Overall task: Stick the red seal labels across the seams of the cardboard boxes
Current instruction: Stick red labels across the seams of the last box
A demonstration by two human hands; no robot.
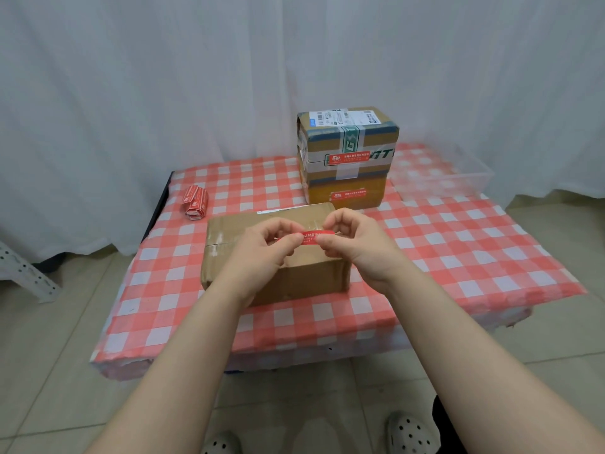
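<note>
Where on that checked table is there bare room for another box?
Bare cloth right of the near box, before the clear tray; also a strip along the front edge. Crowded at the back: stacked boxes, label roll.

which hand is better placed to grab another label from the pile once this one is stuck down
Left, probably. The pile of red labels lies left of the near box, nearer the left hand. The right hand would have to cross over the box. Both pinch the held label.

arms stretched forward; left hand (265, 249) and right hand (355, 247) pinch the red label (316, 234), seemingly thumb against forefinger.
</note>
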